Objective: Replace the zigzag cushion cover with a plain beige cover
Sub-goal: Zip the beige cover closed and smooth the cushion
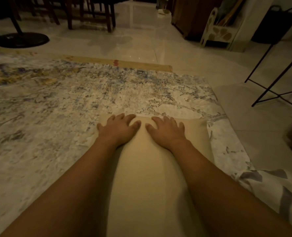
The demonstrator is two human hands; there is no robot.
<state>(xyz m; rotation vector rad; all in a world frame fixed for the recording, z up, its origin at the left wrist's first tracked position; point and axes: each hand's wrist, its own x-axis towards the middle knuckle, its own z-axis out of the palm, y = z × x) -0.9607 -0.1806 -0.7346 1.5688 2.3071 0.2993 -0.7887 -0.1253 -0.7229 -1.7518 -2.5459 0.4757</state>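
Presently judged near completion. Status by item, as follows.

Beige cover [147, 168]: fitted over the cushion, filled out and plump, lying on the patterned rug [56, 108] directly below the camera. No zigzag fabric visible on its upper face.

Zigzag cover [270, 189]: off the cushion, crumpled and slack on the near right corner of the rug, just beside the cushion's right edge.

Left hand [119, 129]: fingers spread, palm pressed flat on the far left part of the cushion, fingertips at its far edge. Right hand [165, 130]: same posture on the far right part. Thumbs near each other, apart. Nothing pinched or gripped by either.

Done, by appearance: removal of the old cover; insertion of the cushion into the beige one.

Left, by judgement: smoothing of the top face, squaring of the far corners, closing of the opening. Zip or opening not in view; closed or not, cannot tell. Check it before putting the cushion back.

Containers, both well apart from the work:
- White rack [210, 31] at far right: holding tall flat items stood on edge, kind not discernible.
- Black bag [277, 23] hung on a thin metal stand [270, 82]: contents hidden.
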